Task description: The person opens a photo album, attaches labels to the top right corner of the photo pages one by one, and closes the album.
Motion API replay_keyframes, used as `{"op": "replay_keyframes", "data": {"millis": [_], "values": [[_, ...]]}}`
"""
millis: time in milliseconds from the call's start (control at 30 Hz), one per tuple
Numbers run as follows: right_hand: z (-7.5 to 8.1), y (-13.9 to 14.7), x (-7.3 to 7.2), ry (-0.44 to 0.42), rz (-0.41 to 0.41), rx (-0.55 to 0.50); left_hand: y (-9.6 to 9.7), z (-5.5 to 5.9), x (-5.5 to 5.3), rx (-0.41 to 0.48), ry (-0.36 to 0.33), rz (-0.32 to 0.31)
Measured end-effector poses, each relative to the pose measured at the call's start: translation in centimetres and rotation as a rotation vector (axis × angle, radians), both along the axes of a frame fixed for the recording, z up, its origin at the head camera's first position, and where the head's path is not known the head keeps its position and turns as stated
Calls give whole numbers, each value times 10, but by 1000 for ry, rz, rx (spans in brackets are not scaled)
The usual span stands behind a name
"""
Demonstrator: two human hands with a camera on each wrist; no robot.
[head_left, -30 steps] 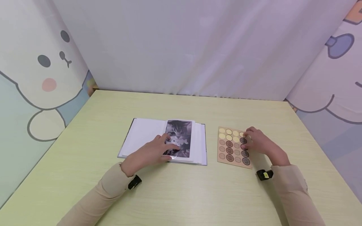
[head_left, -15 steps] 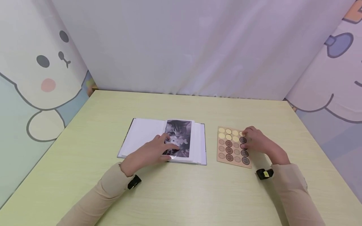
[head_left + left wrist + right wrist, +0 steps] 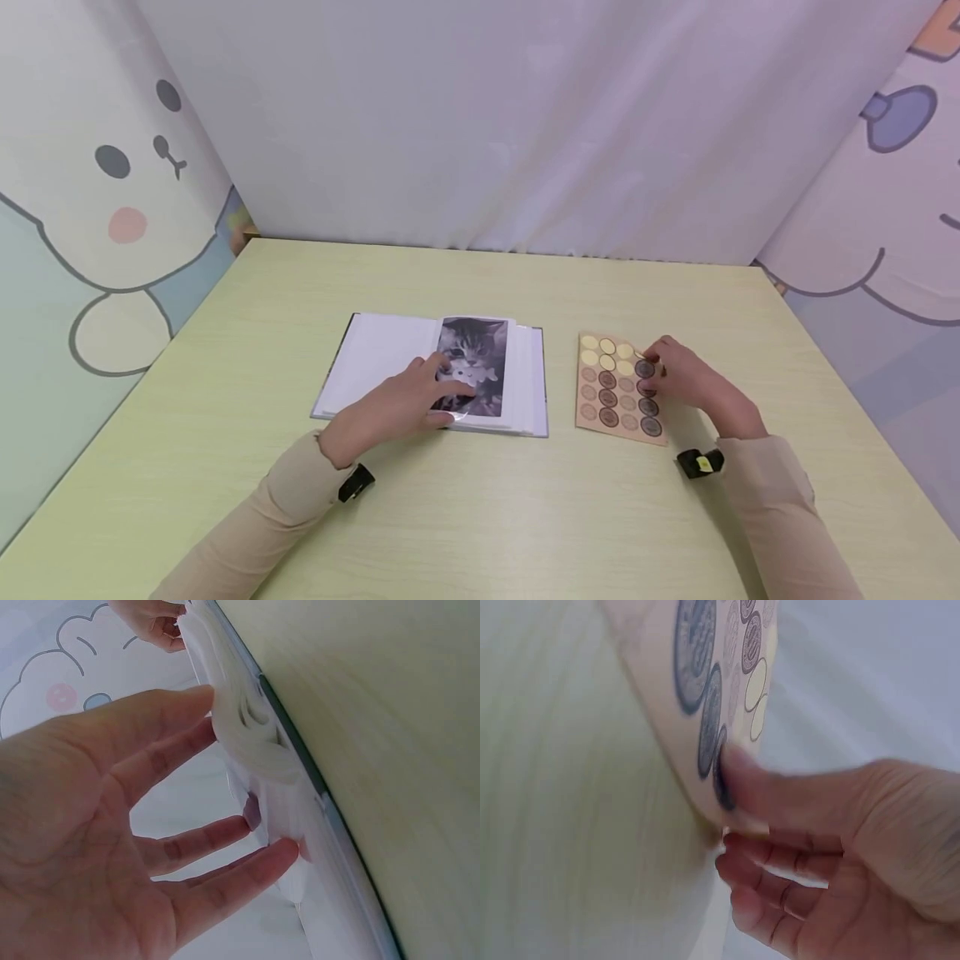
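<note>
An open photo album (image 3: 382, 358) lies on the table, a black-and-white kitten photo (image 3: 491, 342) showing on its right-hand page. My left hand (image 3: 401, 408) rests on that page with fingers spread; in the left wrist view its fingertips touch the clear sleeves (image 3: 247, 735), whose edges curve up. To the right lies a tan sheet of round stickers (image 3: 598, 400), with yellow circles in its upper rows and brown or dark ones below. My right hand (image 3: 693, 379) pinches the sheet's right edge between thumb and fingers, and the right wrist view shows that edge curving up.
The pale wooden table (image 3: 480, 517) carries both things. A white curtain (image 3: 480, 125) hangs along its far edge. Printed panels with cartoon animals stand at the left and right sides. A black strap device (image 3: 701, 463) sits at each wrist.
My right fingers have bent the sticker sheet's upper right corner up a little, so its last yellow circle looks foreshortened. The left hand and album have stayed put.
</note>
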State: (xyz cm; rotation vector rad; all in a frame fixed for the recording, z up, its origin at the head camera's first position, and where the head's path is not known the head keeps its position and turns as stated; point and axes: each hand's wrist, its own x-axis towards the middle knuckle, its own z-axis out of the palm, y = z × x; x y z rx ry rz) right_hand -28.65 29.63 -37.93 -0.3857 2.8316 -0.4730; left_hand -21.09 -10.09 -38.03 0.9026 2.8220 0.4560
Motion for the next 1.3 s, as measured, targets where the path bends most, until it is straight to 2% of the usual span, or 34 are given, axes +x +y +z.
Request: {"op": "replay_keyframes", "data": {"millis": [400,600,1000,1300], "values": [[3,-6,2,65,-49,26,0,3,0,-8,17,-3],[3,-3,4,88,-35,22,1,3,-1,-14,31,-9],[3,-6,3,113,-7,54,0,2,0,1,2,-4],[4,-8,4,107,-8,74,-1,2,0,11,10,-12]]}}
